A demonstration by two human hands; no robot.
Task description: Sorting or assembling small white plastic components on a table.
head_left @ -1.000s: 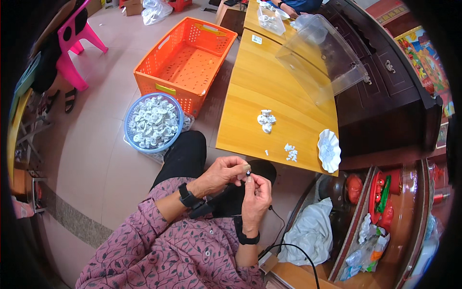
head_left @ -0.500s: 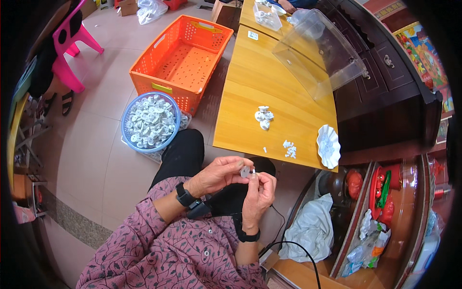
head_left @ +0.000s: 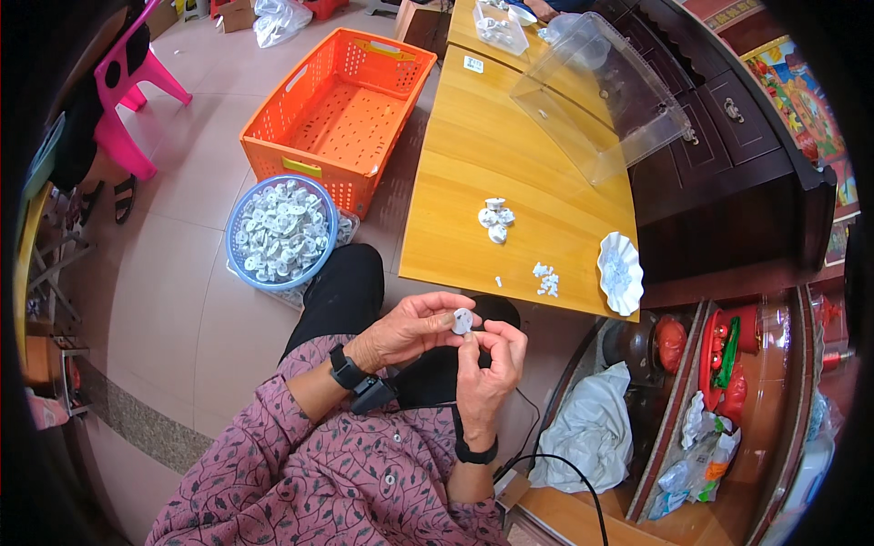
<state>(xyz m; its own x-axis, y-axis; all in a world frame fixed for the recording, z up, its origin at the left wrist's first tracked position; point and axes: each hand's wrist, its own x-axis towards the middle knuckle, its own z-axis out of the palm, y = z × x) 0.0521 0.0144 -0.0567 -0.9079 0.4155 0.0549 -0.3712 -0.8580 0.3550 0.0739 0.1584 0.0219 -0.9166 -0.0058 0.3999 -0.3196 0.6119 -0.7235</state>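
Left hand (head_left: 408, 329): forearm in a patterned mauve sleeve is rising from the lower edge, wrist wearing a black watch, palm turned inward, fingers curling toward the centre; thumb and forefinger are pinching the small white round part (head_left: 462, 320) from its left side.

Right hand (head_left: 490, 362): forearm is coming up almost vertically, a black band on the wrist, fingers bending over; the fingertips are meeting the same part from below and right, so both hands are gripping it together.

Small white round part: being held in the air above the person's lap, just in front of the near edge of the wooden table (head_left: 510, 164), not touching it.

Items on the table: a cluster of white pieces (head_left: 495, 217), a scatter of tiny white bits (head_left: 547, 279), a white fluted dish (head_left: 620, 272) at the right corner, a clear plastic lid (head_left: 605, 96) farther back.

Items on the floor, left of the table: a blue basin (head_left: 238, 266) filled with white parts, touching an orange crate (head_left: 341, 109) behind it; a pink chair (head_left: 127, 91) well apart.
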